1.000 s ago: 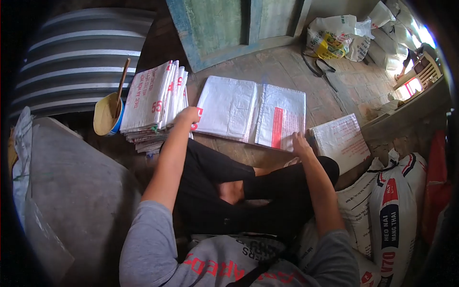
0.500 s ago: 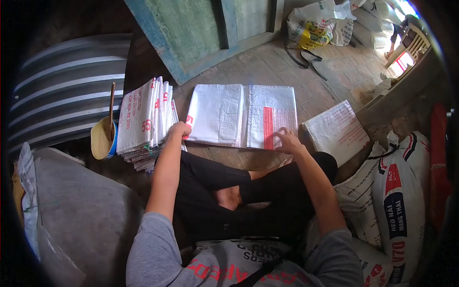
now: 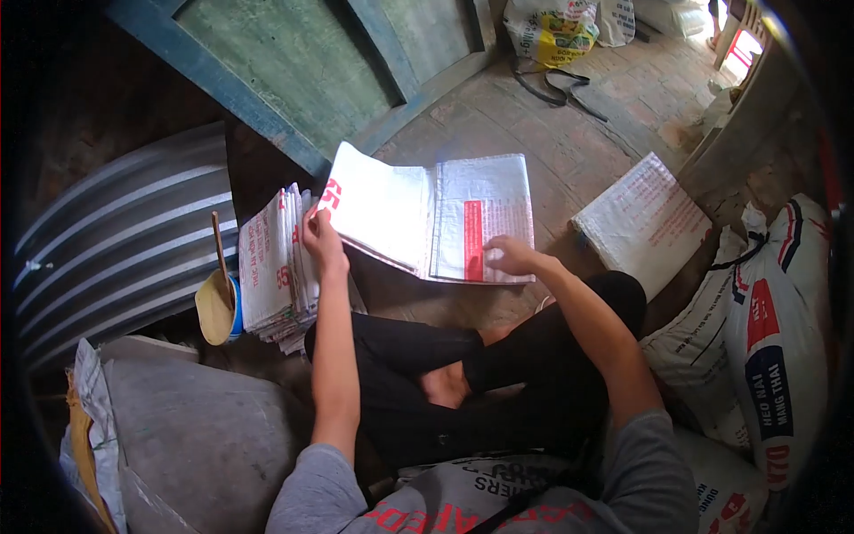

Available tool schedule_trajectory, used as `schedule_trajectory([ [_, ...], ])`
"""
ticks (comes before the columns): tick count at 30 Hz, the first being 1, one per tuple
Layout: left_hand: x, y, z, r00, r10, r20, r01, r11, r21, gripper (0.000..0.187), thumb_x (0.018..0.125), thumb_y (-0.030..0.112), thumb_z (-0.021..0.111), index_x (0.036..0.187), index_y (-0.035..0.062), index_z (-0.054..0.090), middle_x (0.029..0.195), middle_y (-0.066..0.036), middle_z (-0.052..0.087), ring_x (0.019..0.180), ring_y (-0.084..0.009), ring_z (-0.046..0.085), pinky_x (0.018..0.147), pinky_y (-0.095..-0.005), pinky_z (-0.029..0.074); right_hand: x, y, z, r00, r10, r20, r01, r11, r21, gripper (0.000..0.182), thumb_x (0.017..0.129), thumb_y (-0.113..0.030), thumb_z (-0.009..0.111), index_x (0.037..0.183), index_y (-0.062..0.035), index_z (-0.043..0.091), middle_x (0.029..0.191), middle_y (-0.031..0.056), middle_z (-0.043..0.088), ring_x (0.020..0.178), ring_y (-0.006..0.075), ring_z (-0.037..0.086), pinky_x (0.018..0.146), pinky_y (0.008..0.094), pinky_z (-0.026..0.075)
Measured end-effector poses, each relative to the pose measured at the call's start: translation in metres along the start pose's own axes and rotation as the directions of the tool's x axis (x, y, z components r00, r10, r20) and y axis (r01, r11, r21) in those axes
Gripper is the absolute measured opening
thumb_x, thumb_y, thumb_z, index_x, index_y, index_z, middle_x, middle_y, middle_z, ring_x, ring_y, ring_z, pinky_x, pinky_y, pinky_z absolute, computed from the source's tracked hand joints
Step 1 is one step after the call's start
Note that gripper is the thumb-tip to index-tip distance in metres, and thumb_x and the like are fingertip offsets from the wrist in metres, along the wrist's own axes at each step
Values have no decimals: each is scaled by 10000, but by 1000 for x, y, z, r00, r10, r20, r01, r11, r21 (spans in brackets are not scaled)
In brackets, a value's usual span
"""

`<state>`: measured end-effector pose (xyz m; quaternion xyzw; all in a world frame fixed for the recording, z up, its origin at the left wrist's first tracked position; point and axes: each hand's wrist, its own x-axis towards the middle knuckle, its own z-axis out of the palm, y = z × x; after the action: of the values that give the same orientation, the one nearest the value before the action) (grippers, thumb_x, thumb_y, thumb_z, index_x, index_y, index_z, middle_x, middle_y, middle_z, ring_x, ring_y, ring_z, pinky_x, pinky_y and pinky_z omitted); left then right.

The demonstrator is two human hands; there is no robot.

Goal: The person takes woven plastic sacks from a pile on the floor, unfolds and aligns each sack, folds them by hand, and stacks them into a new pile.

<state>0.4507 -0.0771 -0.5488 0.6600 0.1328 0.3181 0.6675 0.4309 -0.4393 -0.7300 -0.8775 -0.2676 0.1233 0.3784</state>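
White woven plastic: one sack point(image 3: 382, 214), spread like a book on the brick floor point(image 3: 463, 116) in front of the crossed legs, centre fold running away from the wearer, red numerals at the left edge, red strip point(image 3: 473, 231) on the right panel; left half tilted, its outer edge seemingly raised off the floor. Hands, one pair, well apart: left hand point(image 3: 325, 242) closed on the sack's left edge; right hand point(image 3: 511, 256) over the lower part of the right panel, fingers bent, whether pressing or pinching cannot be told. Stack of folded sacks point(image 3: 265, 276), red-printed, uneven at the edges, just beside the left forearm. Yellow-and-blue scoop point(image 3: 218, 307), wooden stick point(image 3: 220, 245) standing in it, next to the stack. Single folded sack point(image 3: 645, 214), to the right, near the right knee. Faults judged possible: slippery plastic sliding under a light right hand, letting the panels skew off the fold; the raised half dropping or creasing should the left grip slacken; the stack slumping if the left forearm or the sack's edge catches its loose side; the scoop tipping if the stack leans into it
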Motion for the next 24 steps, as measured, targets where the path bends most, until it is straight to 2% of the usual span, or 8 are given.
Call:
schedule_trajectory([
  [2,-20,8,20,989,101,106,-98,995,-36,243,955,172,601,1125,-2,617,1086,-71,635,981,-167,598,860,-307,479,10,-16,-13,964,263,30,-261,925,277,570,916,-456,601,1305,-40,582,1228,175,622,1063,341,622,939,429,484],
  [4,-53,23,46,950,203,238,-213,977,14,266,954,219,629,1113,6,615,1079,-56,626,968,-158,596,845,-325,488,13,-39,-37,856,493,158,-483,651,585,623,950,-530,523,1331,-37,559,1305,170,593,1044,321,636,902,407,496],
  [8,-125,44,95,670,495,553,-585,811,-18,283,904,215,666,1101,17,622,1068,-90,624,971,-215,608,871,-307,484,8,-52,-65,879,466,105,-326,424,845,825,925,-729,332,1385,-63,489,1341,148,561,1105,289,587,912,457,470],
  [12,-182,8,119,342,341,876,-646,762,-44,356,742,84,726,1087,68,637,1123,-115,626,1048,-297,616,946,-399,483,4,-42,-83,751,649,117,-199,53,979,841,859,-774,414,1350,-98,508,1101,82,618,937,225,600,847,407,482],
  [15,-205,-29,108,216,254,943,-709,705,-27,349,739,61,721,1079,78,642,1112,-102,627,1045,-316,605,944,-407,476,-1,-14,-76,635,765,108,-371,179,911,587,925,-511,565,1294,-56,541,1052,90,638,900,197,596,790,355,484],
  [17,-211,-48,95,221,187,957,-701,713,22,349,731,53,719,1072,80,647,1105,-92,629,1047,-320,600,936,-413,472,-5,-2,-56,708,702,-79,-284,385,878,470,946,-367,602,1265,-27,549,1038,114,649,926,206,598,796,357,488],
  [23,-199,-64,72,323,50,945,-729,650,215,296,747,65,694,1042,93,694,1157,-99,615,1107,-311,580,964,-423,455,15,41,-21,773,604,-194,-162,484,860,444,976,-326,568,1247,20,503,1039,152,628,950,262,591,847,422,477],
  [24,-195,-67,68,320,10,947,-728,643,239,319,746,74,698,1063,101,692,1179,-111,606,1123,-316,572,983,-425,447,13,37,-20,736,638,-227,-273,586,763,454,974,-331,566,1246,27,499,1042,168,628,992,276,595,881,431,470],
])
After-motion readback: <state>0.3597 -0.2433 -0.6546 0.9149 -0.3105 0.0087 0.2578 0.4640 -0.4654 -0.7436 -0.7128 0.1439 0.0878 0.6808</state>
